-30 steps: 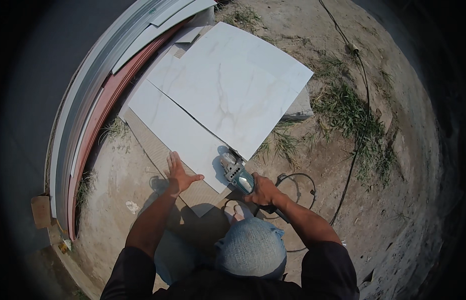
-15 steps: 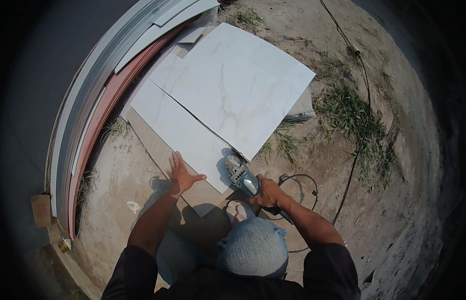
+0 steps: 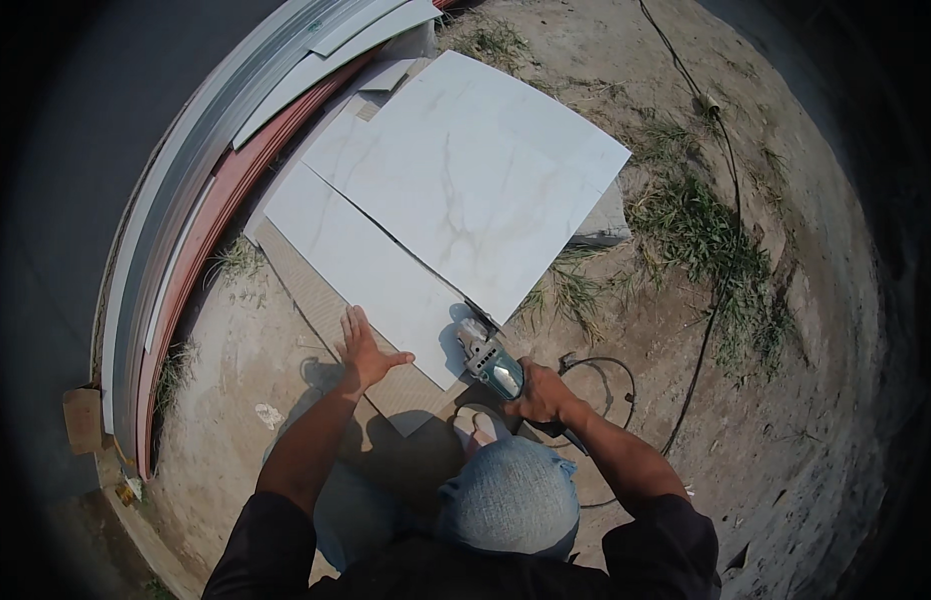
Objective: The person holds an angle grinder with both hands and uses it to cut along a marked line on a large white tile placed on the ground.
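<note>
A teal and grey angle grinder (image 3: pixel 493 362) is gripped in my right hand (image 3: pixel 542 390), its head at the near end of a dark cut line. That line divides a white marbled tile into a large far piece (image 3: pixel 486 180) and a narrower near strip (image 3: pixel 361 260). My left hand (image 3: pixel 369 355) lies with fingers spread at the near-left edge of the strip, the thumb pointing right. Beneath the strip shows a beige ribbed tile (image 3: pixel 311 295). The grinder's disc is mostly hidden by its head.
Long bent-looking panels in red (image 3: pixel 201 235) and grey-white (image 3: pixel 166 190) run along the left. A black cable (image 3: pixel 724 200) crosses the dirt on the right, and a looped cord (image 3: pixel 626 385) lies by my right forearm. Grass tufts (image 3: pixel 696 220) grow right of the tile.
The grinder and my right hand have shifted very slightly right and down. My left hand stays spread at the strip's edge.
</note>
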The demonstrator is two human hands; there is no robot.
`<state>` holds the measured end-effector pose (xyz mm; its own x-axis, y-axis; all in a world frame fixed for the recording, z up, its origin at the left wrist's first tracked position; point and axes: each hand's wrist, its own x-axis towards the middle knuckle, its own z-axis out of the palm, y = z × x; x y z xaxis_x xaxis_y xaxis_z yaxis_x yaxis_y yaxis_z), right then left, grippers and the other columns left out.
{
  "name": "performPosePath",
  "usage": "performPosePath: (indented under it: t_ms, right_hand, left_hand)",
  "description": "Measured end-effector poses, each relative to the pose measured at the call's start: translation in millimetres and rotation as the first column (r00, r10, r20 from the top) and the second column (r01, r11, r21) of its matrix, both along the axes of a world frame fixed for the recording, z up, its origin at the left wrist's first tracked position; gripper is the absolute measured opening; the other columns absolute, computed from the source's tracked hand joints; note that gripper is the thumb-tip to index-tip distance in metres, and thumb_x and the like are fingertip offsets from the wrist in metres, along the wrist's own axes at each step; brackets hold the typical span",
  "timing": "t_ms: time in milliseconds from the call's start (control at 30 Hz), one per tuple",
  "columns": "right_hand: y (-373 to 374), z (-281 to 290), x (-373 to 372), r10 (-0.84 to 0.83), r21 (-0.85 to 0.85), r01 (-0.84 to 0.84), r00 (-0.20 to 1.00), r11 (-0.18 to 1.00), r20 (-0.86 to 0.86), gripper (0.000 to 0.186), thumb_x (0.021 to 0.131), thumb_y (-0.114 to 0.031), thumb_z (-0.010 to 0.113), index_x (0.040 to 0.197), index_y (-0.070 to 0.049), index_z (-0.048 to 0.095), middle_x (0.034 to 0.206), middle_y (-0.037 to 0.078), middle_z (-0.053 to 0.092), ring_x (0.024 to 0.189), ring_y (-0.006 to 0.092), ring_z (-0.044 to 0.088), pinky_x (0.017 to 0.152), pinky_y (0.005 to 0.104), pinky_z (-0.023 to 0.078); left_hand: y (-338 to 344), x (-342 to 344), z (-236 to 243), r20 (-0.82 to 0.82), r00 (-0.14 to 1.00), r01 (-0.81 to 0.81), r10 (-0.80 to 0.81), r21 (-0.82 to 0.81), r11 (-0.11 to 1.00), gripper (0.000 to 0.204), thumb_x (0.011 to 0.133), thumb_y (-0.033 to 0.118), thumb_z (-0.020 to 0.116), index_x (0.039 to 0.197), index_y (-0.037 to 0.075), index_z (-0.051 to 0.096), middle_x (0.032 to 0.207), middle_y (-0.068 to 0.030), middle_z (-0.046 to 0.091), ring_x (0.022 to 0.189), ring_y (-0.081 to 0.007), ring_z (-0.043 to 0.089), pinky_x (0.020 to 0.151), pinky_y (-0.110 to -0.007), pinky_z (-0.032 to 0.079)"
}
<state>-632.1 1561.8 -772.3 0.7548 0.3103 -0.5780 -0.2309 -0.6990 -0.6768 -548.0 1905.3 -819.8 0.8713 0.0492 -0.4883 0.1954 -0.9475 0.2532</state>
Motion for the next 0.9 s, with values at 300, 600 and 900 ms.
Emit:
performPosePath:
  t_ms: [300, 600, 900]
  right_hand:
    - [23, -3, 23, -0.002, 0.008, 0.002, 1.000, 1.000, 0.004, 0.073, 0.067, -0.034, 0.082, 0.115, 0.010, 0.050, 0.103, 0.032, 0.064, 0.101, 0.0459, 0.063, 0.088, 0.0458, 0.051]
    - [51, 12, 43, -0.109, 0.210, 0.089, 0.991, 0.974, 0.084, 0.081, 0.065, -0.039, 0.080, 0.122, 0.010, 0.050, 0.107, 0.031, 0.065, 0.105, 0.0415, 0.064, 0.092, 0.0413, 0.050]
    - [61, 21, 18, -0.285, 0.628, 0.238, 0.958, 0.740, -0.027, 0.055, 0.071, -0.023, 0.083, 0.112, 0.002, 0.056, 0.098, 0.012, 0.069, 0.092, 0.0188, 0.066, 0.085, 0.0336, 0.052]
  left_hand:
    - [4, -4, 0, 0.046, 0.999, -0.021, 0.022, -0.017, 1.000, 0.151, 0.053, 0.067, 0.084, 0.154, -0.002, -0.004, 0.163, -0.0214, -0.004, 0.151, -0.0372, -0.006, 0.114, -0.067, 0.012]
    - [-8, -20, 15, 0.016, 0.998, -0.060, 0.060, -0.001, 0.998, 0.140, 0.060, 0.062, 0.084, 0.156, 0.002, 0.000, 0.163, -0.0197, -0.006, 0.151, -0.0352, -0.005, 0.115, -0.065, 0.012]
    - [-108, -84, 99, -0.440, 0.695, -0.597, 0.568, -0.793, 0.117, 0.066, 0.095, 0.050, 0.059, 0.132, -0.004, 0.054, 0.123, -0.0104, 0.064, 0.112, -0.0215, 0.058, 0.100, -0.034, 0.043]
